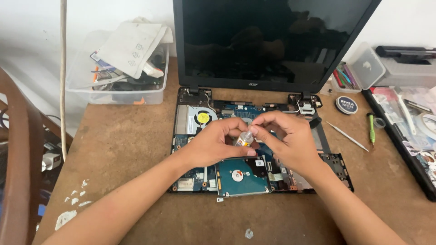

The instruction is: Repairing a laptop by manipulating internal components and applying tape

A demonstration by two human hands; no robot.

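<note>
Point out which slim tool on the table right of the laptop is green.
The short green-handled tool, nearer the black tray; the other, a thin white stick, lies closer to the laptop.

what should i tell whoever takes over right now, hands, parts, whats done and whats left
Left hand: grips a small clear bottle with a yellow label, above the opened laptop.
Right hand: fingertips pinch the bottle's top; whether it is capped cannot be told.
Parts: the laptop base is uncovered, showing the fan, board and hard drive. The screen stands upright and dark. A green tool and a thin probe lie to the right on the table.
Done: cover off, internals exposed.
Left: nothing from the bottle shows on the board yet; the base is not closed.
</note>
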